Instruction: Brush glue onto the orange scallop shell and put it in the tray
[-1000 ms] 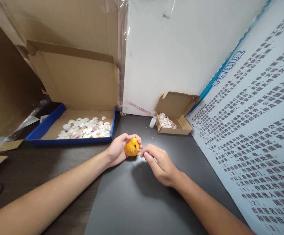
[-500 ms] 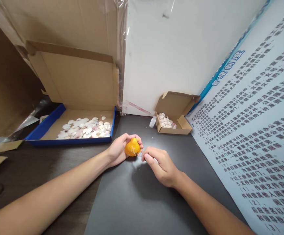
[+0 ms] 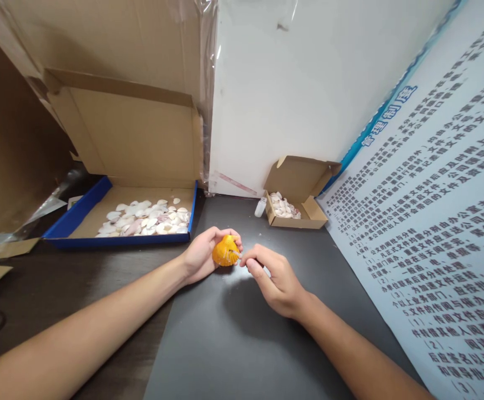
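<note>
My left hand (image 3: 203, 254) holds an orange, ribbed shell (image 3: 224, 253) with some whitish marks on its face, above the dark mat (image 3: 208, 333). Just right of it, my right hand (image 3: 273, 278) is closed in a pinch on a thin tool (image 3: 239, 255). The tool's light tip lies over the right part of the shell, and a dark bit of it shows between the fingers. What kind of tool it is cannot be made out.
A blue-rimmed cardboard box (image 3: 119, 242) with many white shells stands at the left. Behind my right hand are a small cardboard box (image 3: 304, 223) of shells and a small whitish bottle (image 3: 260, 208). A printed sheet (image 3: 433, 222) slopes along the right.
The tool's tip has come onto the face of the orange shell, and my right fingers have shifted slightly. My left hand and the shell have hardly moved.
</note>
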A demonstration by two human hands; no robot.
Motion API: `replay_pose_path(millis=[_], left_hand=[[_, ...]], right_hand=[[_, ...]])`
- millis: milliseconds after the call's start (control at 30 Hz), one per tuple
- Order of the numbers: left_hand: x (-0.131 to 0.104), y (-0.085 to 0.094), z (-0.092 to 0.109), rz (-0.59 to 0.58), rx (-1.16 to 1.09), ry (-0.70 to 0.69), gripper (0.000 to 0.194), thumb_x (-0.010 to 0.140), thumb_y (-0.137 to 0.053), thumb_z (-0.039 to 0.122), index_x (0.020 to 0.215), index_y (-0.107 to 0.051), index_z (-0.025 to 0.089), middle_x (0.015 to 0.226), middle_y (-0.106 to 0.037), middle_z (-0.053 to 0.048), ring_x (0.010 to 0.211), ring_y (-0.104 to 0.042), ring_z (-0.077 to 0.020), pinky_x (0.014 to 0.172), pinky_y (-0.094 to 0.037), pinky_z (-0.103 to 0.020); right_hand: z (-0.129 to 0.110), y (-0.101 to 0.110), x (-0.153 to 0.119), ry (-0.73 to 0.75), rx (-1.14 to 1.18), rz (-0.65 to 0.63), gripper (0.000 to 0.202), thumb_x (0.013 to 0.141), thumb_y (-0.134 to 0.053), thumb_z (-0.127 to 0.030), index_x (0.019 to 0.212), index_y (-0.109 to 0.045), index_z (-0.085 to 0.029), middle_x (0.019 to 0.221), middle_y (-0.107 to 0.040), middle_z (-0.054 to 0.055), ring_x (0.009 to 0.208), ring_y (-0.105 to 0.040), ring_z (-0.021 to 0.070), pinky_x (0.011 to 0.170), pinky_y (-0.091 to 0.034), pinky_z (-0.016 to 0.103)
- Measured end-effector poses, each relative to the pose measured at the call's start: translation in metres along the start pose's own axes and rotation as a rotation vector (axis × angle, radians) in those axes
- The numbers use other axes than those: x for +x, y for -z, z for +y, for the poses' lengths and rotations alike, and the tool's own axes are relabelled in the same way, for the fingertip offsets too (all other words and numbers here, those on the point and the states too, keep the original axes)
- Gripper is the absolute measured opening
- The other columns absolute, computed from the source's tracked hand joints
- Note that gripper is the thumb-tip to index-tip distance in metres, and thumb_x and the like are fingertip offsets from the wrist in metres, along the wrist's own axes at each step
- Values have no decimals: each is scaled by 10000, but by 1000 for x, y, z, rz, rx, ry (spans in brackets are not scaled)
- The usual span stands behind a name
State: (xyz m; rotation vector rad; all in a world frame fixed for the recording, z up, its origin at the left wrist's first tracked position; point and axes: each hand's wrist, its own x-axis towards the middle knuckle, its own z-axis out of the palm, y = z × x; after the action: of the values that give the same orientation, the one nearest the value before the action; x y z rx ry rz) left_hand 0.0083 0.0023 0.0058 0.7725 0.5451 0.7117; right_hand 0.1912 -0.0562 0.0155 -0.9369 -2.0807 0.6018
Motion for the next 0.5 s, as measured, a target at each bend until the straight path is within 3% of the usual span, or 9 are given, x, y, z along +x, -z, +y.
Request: replay_pose_path(millis=[267, 500], left_hand=[[1, 0, 0, -14, -27, 2, 247, 824, -399, 259, 786, -606, 130, 796, -584, -81, 703, -561, -186, 679, -480, -304], [-1, -3, 1, 9, -35, -8, 291, 852, -366, 269, 768, -604, 125, 770, -564, -69, 672, -551, -166, 642, -469, -270]], right_hand=[[-1, 2, -1, -37, 3, -46, 261, 994, -371, -223, 809, -552, -191, 744, -581, 10, 669, -530, 131, 654, -411, 245], [0, 0, 0, -17, -43, 17, 205, 987, -399, -232, 889, -574, -191, 791, -576, 24, 712, -534, 143, 686, -419, 256]])
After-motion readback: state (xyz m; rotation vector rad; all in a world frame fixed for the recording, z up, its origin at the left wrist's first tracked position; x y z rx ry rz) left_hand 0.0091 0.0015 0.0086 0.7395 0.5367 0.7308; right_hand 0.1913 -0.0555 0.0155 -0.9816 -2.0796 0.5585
